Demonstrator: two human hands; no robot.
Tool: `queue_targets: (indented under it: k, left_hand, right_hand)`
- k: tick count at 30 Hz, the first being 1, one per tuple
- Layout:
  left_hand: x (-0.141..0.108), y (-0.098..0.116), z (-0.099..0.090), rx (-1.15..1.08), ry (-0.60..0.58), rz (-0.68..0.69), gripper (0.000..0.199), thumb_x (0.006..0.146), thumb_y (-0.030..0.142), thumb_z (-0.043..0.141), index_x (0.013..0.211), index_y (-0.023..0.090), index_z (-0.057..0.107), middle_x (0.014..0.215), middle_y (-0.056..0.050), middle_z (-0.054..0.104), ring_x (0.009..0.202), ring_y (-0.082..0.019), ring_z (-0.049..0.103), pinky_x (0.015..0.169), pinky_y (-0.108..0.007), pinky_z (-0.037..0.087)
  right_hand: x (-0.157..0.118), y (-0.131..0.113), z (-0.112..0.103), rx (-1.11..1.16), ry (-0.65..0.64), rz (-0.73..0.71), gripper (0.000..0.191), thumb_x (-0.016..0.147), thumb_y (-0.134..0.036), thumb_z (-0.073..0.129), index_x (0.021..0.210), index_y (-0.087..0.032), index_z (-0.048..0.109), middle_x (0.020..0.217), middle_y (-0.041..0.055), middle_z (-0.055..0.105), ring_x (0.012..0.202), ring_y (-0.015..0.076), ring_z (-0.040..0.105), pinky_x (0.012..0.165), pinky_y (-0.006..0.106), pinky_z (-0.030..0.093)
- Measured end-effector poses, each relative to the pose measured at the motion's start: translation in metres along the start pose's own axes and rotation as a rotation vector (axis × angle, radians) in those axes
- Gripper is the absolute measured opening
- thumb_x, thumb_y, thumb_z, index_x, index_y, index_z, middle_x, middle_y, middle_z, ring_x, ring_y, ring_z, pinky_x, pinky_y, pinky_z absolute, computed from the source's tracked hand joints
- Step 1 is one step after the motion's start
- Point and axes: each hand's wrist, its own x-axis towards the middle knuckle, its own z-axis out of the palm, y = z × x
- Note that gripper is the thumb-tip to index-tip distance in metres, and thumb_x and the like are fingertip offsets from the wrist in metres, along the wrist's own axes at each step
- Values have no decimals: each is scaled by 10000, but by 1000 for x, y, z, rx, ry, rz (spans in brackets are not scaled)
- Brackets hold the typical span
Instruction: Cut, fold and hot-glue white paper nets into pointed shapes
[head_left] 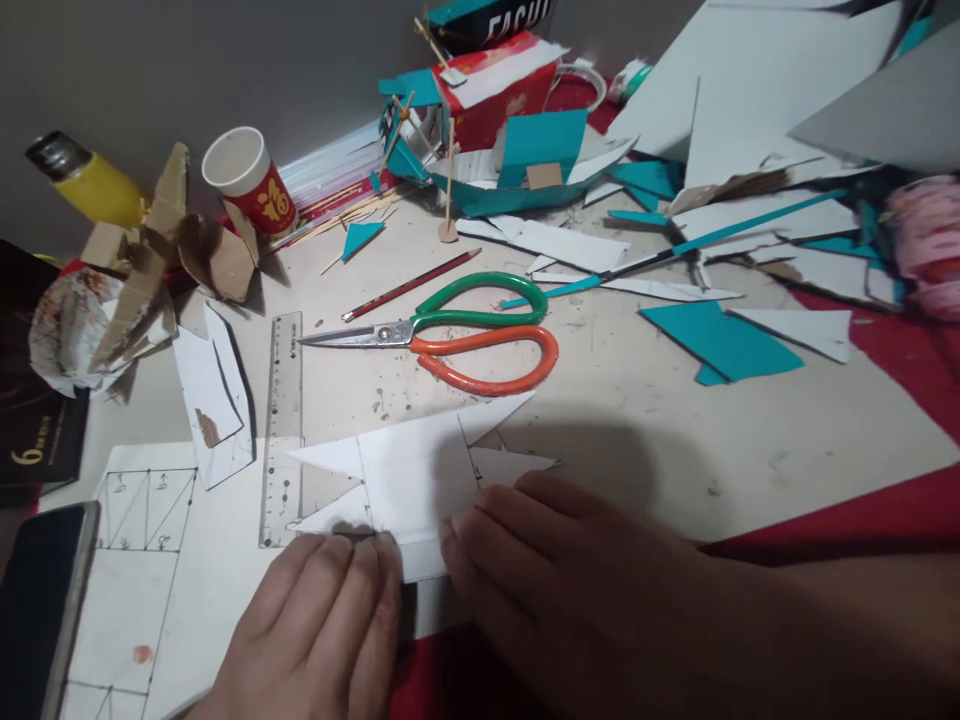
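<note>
In the head view, your left hand [319, 620] and right hand [547, 560] touch the near edge of the white cutout [420, 470], fingers bent — whether they pinch it, I cannot tell. It lies near the middle, left points reaching the clear ruler [280, 430], scissors [388, 336] on its far side.

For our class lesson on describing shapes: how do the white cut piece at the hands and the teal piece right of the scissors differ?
The white cut piece carries dark drawn lines; the teal piece shows a plain teal face.
The white cut piece has several long, sharp points, while the teal piece has a blockier outline.
The left hand and right hand touch the white cut piece; neither touches the teal piece.
Both have straight edges.
</note>
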Motion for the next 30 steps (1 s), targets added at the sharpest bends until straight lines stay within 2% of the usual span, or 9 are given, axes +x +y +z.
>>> queue_targets:
  k: [3, 6, 11, 15, 17, 20, 24, 27, 30]
  left_hand:
    - [-1, 2, 2, -8, 4, 8, 281, 909, 57, 356, 997, 39, 622, 951, -144, 683, 934, -282, 539, 858, -436, 407]
    - [-3, 3, 4, -46, -3, -31, 282, 917, 85, 356, 1047, 25, 599, 960, -147, 668, 938, -286, 530, 870, -442, 392]
    - [-3, 2, 3, -136, -21, -74, 310, 930, 104, 321, 1105, 6, 558, 975, -164, 646, 941, -297, 510, 850, -454, 387]
    - [2, -7, 2, -253, -58, -158, 268, 918, 145, 400, 1099, 80, 586, 940, -115, 653, 848, -235, 534, 748, -375, 437]
    - [7, -12, 2, -311, -94, -211, 240, 867, 111, 464, 1049, 140, 618, 887, -80, 656, 770, -201, 546, 680, -336, 448]
    - [19, -20, -1, -414, -172, -275, 223, 826, 87, 463, 922, 188, 638, 786, -48, 630, 690, -186, 542, 604, -312, 445]
    - [34, -30, -8, -519, -309, -347, 172, 838, 148, 464, 793, 208, 618, 755, -31, 615, 699, -180, 553, 661, -314, 472]
    - [39, -35, -11, -534, -344, -337, 162, 842, 199, 469, 753, 214, 604, 733, -18, 607, 672, -171, 553, 696, -326, 478]
    - [40, -37, -11, -534, -331, -340, 180, 850, 218, 462, 724, 212, 591, 703, -15, 602, 673, -175, 570, 679, -325, 476]
  right_hand:
    - [10, -2, -2, 25, -53, -36, 144, 834, -219, 548, 826, -151, 675, 751, 77, 627, 628, 208, 481, 534, 348, 328]
    - [15, -4, -3, 51, -71, -54, 144, 833, -213, 550, 817, -149, 678, 741, 78, 621, 620, 206, 481, 528, 348, 340]
    - [15, -6, -3, 83, -69, 24, 134, 838, -210, 560, 848, -141, 675, 767, 85, 630, 666, 206, 503, 568, 340, 375]
    - [19, 0, 0, 138, -108, 63, 82, 813, -161, 578, 840, -141, 652, 735, 70, 612, 654, 194, 507, 571, 322, 380]
    - [22, 5, 5, 178, -113, 81, 57, 782, -127, 592, 804, -150, 639, 723, 60, 606, 649, 185, 515, 572, 309, 372]
    - [25, 14, 10, 239, -161, 126, 84, 707, -117, 650, 773, -161, 621, 741, 54, 617, 651, 176, 537, 587, 291, 370]
    - [24, 22, 7, 371, -222, 228, 242, 618, -172, 719, 827, -177, 598, 771, 29, 632, 655, 171, 563, 590, 273, 368]
    - [20, 24, 2, 456, -198, 304, 298, 654, -244, 697, 920, -198, 571, 774, 2, 632, 625, 152, 559, 549, 254, 344]
    - [18, 25, 1, 442, -168, 302, 253, 693, -239, 668, 919, -207, 558, 752, -4, 622, 602, 143, 553, 531, 250, 321]
